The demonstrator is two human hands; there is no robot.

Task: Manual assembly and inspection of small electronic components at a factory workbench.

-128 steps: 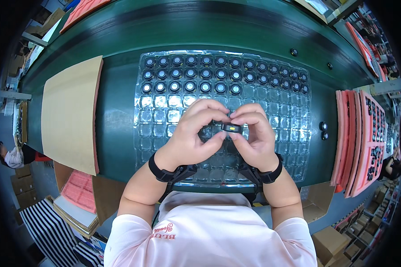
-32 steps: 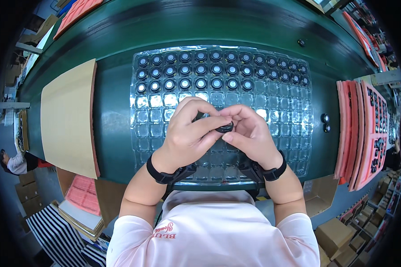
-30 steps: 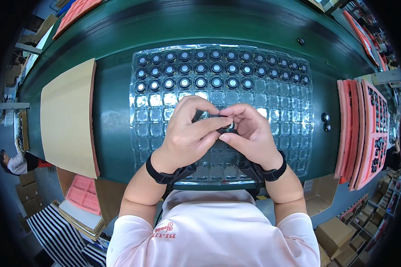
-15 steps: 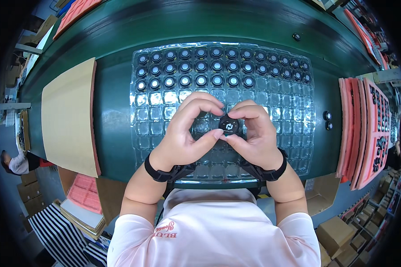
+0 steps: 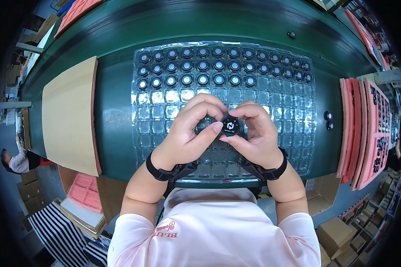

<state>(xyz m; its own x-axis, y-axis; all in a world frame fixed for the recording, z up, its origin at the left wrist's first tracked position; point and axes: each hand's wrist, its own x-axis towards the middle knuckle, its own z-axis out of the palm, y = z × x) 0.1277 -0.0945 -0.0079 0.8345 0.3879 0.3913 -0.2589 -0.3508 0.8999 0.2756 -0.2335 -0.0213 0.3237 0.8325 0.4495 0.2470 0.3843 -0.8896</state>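
A small round black part (image 5: 230, 125) with a white mark on its face is held between my two hands, above a clear plastic blister tray (image 5: 156, 113). The fingertips and thumb of my left hand (image 5: 189, 131) grip its left edge. My right hand (image 5: 257, 129) is closed on the opposite edge with thumb and index finger. Black round parts with silvery centres (image 5: 202, 80) sit in the far rows of the tray, the third row being filled only on its left. The near pockets hold no parts; some are hidden under my hands.
A tan board with pink foam (image 5: 69, 118) lies left of the tray. Two loose black parts (image 5: 329, 116) rest to the right, beside stacked pink foam trays (image 5: 361, 129). Another loose part (image 5: 291, 34) lies on the green table (image 5: 116, 107) at the far right.
The round part has tilted so its marked face shows more fully toward me. My fingers have shifted slightly around its edge. The loose part at the far right has moved slightly left.
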